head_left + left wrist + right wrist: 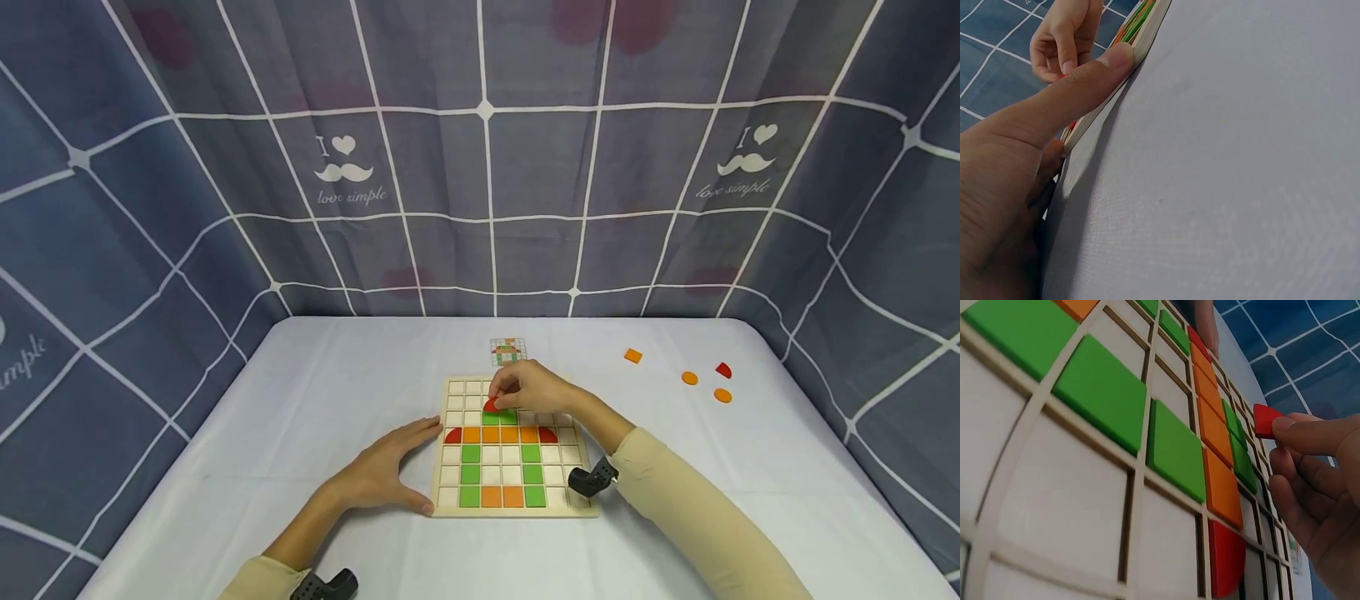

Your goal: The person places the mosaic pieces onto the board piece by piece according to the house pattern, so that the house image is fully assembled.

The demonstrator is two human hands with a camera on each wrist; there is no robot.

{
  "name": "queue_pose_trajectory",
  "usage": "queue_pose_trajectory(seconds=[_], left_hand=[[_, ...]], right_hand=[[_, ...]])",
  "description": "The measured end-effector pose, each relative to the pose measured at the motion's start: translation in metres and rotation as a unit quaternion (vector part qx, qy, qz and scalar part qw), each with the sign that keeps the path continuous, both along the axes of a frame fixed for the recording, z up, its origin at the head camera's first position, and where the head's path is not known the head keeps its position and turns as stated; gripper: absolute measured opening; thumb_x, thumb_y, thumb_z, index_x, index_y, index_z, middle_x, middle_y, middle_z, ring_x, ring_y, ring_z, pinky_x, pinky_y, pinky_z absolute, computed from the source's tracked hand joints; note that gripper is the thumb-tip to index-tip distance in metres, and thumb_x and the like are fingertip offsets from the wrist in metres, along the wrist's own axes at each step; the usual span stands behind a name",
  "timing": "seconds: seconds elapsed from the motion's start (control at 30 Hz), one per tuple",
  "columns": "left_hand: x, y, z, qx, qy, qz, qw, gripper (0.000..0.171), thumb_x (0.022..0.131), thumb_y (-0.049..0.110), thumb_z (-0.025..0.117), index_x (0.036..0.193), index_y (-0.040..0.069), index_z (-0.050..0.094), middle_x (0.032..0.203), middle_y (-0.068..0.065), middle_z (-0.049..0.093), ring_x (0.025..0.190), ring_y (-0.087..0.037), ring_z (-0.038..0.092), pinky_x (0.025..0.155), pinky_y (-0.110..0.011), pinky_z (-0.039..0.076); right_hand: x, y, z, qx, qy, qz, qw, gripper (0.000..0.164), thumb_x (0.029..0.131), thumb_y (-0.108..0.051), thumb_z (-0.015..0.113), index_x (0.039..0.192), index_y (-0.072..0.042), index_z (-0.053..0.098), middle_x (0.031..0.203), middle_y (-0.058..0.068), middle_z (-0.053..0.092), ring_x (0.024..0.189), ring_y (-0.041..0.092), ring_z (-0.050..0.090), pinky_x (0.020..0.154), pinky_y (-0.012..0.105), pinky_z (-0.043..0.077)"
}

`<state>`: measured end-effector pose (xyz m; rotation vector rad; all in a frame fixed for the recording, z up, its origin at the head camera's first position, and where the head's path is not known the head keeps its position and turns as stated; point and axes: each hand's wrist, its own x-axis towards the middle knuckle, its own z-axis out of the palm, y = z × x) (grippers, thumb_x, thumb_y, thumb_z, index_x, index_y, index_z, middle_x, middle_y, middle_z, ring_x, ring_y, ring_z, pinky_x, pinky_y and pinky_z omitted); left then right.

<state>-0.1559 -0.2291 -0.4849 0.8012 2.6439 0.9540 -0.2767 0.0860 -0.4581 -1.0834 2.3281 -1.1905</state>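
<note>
A wooden grid board [517,513] lies on the white cloth. Orange squares [491,436] form a row across it, with a red quarter-circle tile [453,436] at the left end and another at the right. Green squares [470,474] run in two columns below, and a green pair sits above the row. My right hand [534,387] pinches a red tile with a curved edge [1265,420] between thumb and fingers, just above the green pair. Along the board's left edge rests my left hand [384,468], fingers extended, its thumb [1116,57] at the near corner.
Behind the board lies a small pattern card [508,351]. To the right are scattered an orange square [633,356], two orange discs [689,378] and a red tile [723,370]. A checked curtain [532,167] encloses the table's back and sides.
</note>
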Motion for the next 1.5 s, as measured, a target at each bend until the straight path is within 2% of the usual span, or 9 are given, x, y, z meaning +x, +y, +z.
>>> queue_pose_trajectory(seconds=[0.3,0.57,0.77,0.97,1.13,1.5], left_hand=[[0.000,0.000,0.000,-0.001,0.002,0.001,1.0000,0.116,0.067,0.063,0.091,0.160,0.014,0.042,0.167,0.000,0.032,0.151,-0.036,0.028,0.116,-0.064,0.026],[0.000,0.000,-0.002,0.000,0.003,0.005,1.0000,0.116,0.065,0.063,0.092,0.160,0.016,0.042,0.166,0.000,0.032,0.151,-0.035,0.028,0.116,-0.063,0.027],[0.000,0.000,-0.001,-0.002,0.003,0.005,1.0000,0.116,0.065,0.062,0.092,0.160,0.015,0.043,0.166,0.000,0.032,0.151,-0.035,0.028,0.116,-0.063,0.027],[-0.001,0.000,0.000,-0.004,0.003,0.001,1.0000,0.116,0.066,0.063,0.091,0.160,0.015,0.042,0.167,-0.001,0.032,0.151,-0.036,0.028,0.116,-0.063,0.027],[0.000,0.000,0.001,-0.004,0.004,0.000,1.0000,0.117,0.066,0.063,0.091,0.160,0.014,0.042,0.166,-0.002,0.032,0.151,-0.036,0.028,0.116,-0.064,0.027],[0.000,0.000,-0.001,-0.005,0.003,-0.002,1.0000,0.117,0.066,0.064,0.090,0.160,0.014,0.041,0.167,-0.002,0.031,0.151,-0.036,0.028,0.116,-0.064,0.027]], right_hand=[[0.001,-0.023,-0.002,-0.002,0.008,0.035,0.999,0.005,0.094,-0.002,0.075,0.093,-0.007,0.076,0.085,-0.003,0.074,0.076,0.011,0.066,0.071,0.028,0.056],[0.000,-0.033,-0.003,0.005,0.010,0.058,0.998,0.006,0.093,0.001,0.076,0.093,-0.005,0.078,0.084,-0.003,0.075,0.076,0.009,0.069,0.071,0.026,0.057],[0.000,-0.037,0.000,0.036,-0.006,0.055,0.998,0.008,0.093,0.001,0.074,0.092,-0.006,0.078,0.083,-0.004,0.073,0.075,0.009,0.066,0.070,0.025,0.056],[-0.001,-0.037,0.001,0.066,-0.004,0.049,0.997,0.008,0.094,-0.003,0.076,0.093,-0.008,0.081,0.083,-0.007,0.073,0.075,0.007,0.065,0.069,0.023,0.055],[-0.001,-0.038,0.002,0.070,-0.002,0.052,0.996,0.006,0.093,-0.003,0.077,0.093,-0.006,0.082,0.081,-0.007,0.073,0.071,0.006,0.062,0.067,0.023,0.054],[-0.001,-0.036,0.002,0.072,0.015,0.052,0.996,0.005,0.093,-0.006,0.078,0.095,-0.008,0.082,0.081,-0.008,0.073,0.073,0.006,0.065,0.069,0.024,0.056]])
